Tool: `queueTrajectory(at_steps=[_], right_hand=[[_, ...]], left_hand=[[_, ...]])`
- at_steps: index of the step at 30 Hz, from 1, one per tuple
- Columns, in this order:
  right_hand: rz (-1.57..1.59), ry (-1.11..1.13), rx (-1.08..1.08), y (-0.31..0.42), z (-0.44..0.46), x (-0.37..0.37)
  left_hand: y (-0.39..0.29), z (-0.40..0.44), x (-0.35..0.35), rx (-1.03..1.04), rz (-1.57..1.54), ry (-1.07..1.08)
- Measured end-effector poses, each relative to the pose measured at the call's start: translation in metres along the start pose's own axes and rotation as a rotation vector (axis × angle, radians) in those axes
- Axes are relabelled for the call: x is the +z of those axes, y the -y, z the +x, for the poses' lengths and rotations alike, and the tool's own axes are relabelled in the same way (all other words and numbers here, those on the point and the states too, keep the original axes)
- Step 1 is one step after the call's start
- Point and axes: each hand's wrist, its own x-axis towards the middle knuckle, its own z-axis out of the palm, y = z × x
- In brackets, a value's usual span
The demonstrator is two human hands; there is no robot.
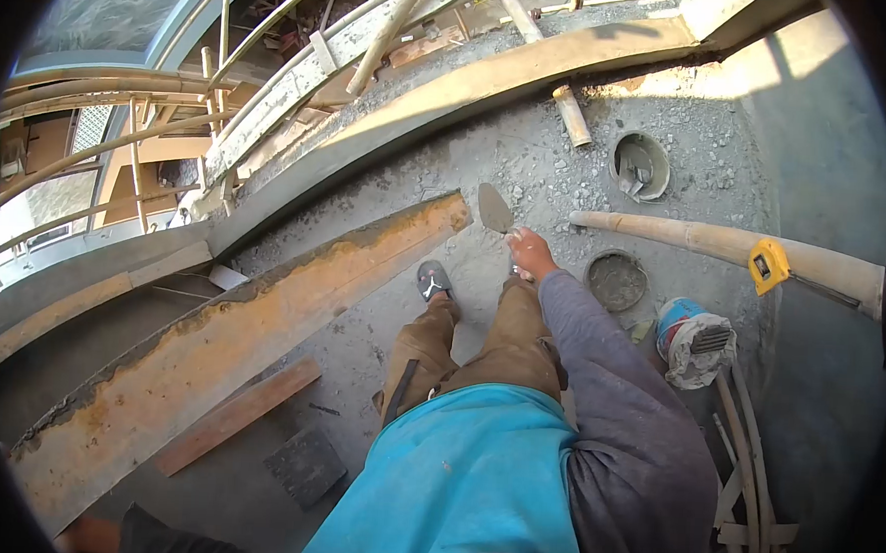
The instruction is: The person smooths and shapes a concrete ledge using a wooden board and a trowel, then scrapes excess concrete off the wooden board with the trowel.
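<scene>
My right hand [531,253] is closed around the handle of a pointed trowel [494,209], whose blade points away from me over the rough concrete floor. Just beyond my foot, the near end of a long curved concrete strip with an orange-brown face [261,317] lies left of the trowel. A round tub of grey mortar [616,281] stands to the right of my right hand. My left hand [89,536] shows only partly at the bottom left edge, beside that strip, below a dark sleeve; its fingers are hidden in shadow.
A bamboo pole [666,234] with a yellow tape measure [767,265] on it extends to the right. Another bucket [640,167] stands among rubble, and a blue-and-white pail [695,340] nearer me. A wooden plank [240,416] lies left. Bamboo scaffolding [129,150] stands beyond the curved ledge [473,88].
</scene>
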Motion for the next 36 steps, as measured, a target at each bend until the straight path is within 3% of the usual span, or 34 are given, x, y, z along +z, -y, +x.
queueTrajectory(at_steps=[4, 6, 8, 10, 11, 13, 14, 19, 21, 28, 36], right_hand=[[-0.019, -0.031, -0.13, -0.004, 0.013, -0.011], [0.234, 0.12, 0.06, 0.028, -0.013, -0.035], [0.264, 0.094, 0.009, 0.031, -0.015, -0.038], [0.297, 0.067, -0.029, 0.031, -0.021, -0.041], [0.265, -0.007, -0.089, 0.032, -0.027, -0.043], [0.228, -0.076, -0.157, 0.033, -0.031, -0.043], [0.249, -0.075, -0.144, 0.035, -0.032, -0.04], [0.27, -0.214, -0.181, 0.04, -0.044, -0.023], [0.328, -0.118, -0.059, 0.049, -0.05, -0.02], [0.36, -0.034, -0.034, 0.044, -0.045, -0.001], [0.14, -0.003, -0.276, 0.085, -0.077, 0.012]], left_hand=[[-0.024, -0.003, -0.004, 0.09, 0.023, -0.067], [-0.025, -0.007, -0.005, 0.126, 0.088, -0.119], [-0.028, -0.008, 0.01, 0.166, 0.14, -0.17], [-0.039, -0.007, 0.032, 0.057, -0.824, -0.577], [-0.032, -0.009, 0.013, 0.057, -0.827, -0.576], [-0.015, -0.016, -0.028, 0.13, -0.038, -0.24], [-0.014, -0.02, -0.04, 0.143, 0.026, -0.221], [-0.013, -0.027, -0.021, 0.156, 0.002, -0.292], [-0.013, -0.028, -0.02, 0.168, 0.014, -0.315], [-0.012, -0.027, -0.016, 0.16, 0.028, -0.386], [-0.015, -0.023, -0.01, 0.094, 0.08, -0.512]])
